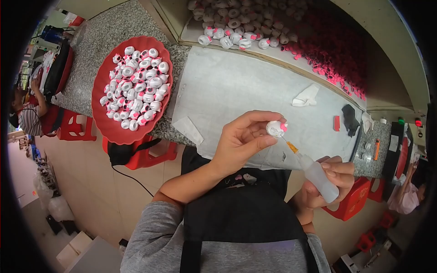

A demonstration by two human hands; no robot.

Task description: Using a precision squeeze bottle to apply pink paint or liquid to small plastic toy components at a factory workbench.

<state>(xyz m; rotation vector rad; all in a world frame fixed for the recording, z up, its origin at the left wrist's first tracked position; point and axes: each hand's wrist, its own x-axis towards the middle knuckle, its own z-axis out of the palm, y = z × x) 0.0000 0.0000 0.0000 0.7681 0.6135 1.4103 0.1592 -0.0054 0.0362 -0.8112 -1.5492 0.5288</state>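
Note:
My left hand (243,139) pinches a small round white toy head (275,128) with a pink piece on it between thumb and fingers, above the sheet-covered worktop. My right hand (330,179) is wrapped round a translucent white squeeze bottle (320,179). The bottle has an orange needle tip (292,147), and its thin needle points up at the underside of the toy head. Whether the needle touches it I cannot tell. To the left, a red scalloped plate (101,109) bears a heap of similar white and pink toy heads (136,86).
A shelf compartment behind the worktop holds piled white heads (236,22) and many loose pink pieces (337,63). On the grey sheet (218,86) lie a crumpled white paper (306,95), a dark cloth (350,120) and a red block (337,123). Red stools (353,200) stand below; other people sit at both sides.

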